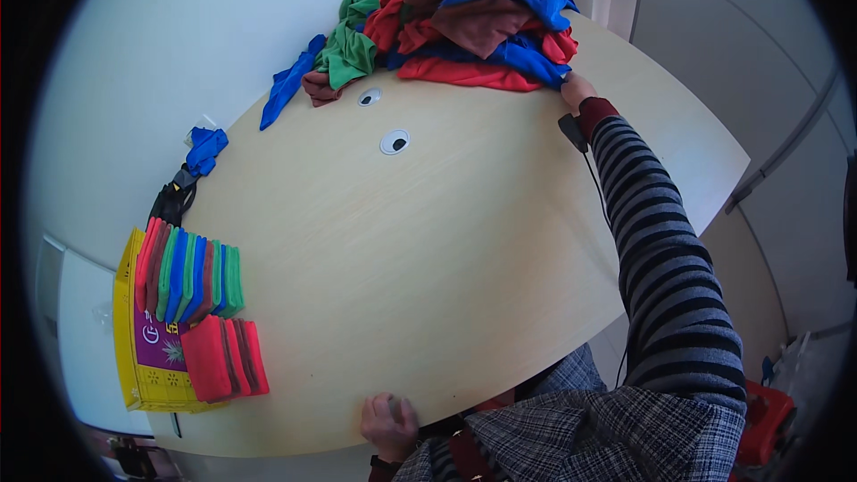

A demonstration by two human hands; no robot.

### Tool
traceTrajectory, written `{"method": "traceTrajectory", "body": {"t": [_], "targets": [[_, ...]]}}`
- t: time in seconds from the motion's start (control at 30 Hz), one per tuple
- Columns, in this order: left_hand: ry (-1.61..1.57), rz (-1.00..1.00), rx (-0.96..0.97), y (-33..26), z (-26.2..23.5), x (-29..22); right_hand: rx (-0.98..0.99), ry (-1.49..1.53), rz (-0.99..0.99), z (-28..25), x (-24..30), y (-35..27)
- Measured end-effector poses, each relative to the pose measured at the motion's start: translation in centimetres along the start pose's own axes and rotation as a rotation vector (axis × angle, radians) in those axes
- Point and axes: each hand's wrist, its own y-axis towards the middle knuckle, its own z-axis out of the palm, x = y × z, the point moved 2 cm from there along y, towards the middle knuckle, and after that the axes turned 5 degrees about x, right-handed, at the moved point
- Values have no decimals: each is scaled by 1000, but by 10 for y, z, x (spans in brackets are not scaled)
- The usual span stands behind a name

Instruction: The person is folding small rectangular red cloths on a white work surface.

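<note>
My right hand (578, 92) reaches across to the far side of the table, its fingers closed on the corner of a blue cloth (527, 61) at the lower right of a big heap. Crumpled red, blue, green and brown cloths make up that heap (482, 22). At the near edge of the table rests my left hand (390, 421), its fingers curled in and nothing visible in them. Folded cloths (189, 275) in several colours stand in a row at the left, by a shorter row of red and brown folded cloths (225, 359).
A yellow and purple box (153, 375) stands behind the folded cloths. Single blue cloths (290, 85) lie along the wall side, near a black cable bundle (171, 203). Two googly-eye discs (395, 142) sit on the wooden table (402, 259). A cable hangs from a black wrist device (572, 132).
</note>
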Motion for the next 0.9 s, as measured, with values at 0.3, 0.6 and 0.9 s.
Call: {"method": "traceTrajectory", "body": {"t": [0.3, 0.6, 0.9], "targets": [[-20, -2, 0, 1, -2, -6, 208, -195, -606, 11, 59, -106], [-43, 20, -48, -3, -7, -8, 876, 79, -775, -27, 132, -360], [-74, 27, -64, -6, -6, -9, 737, -340, -583, -82, 80, -308]]}}
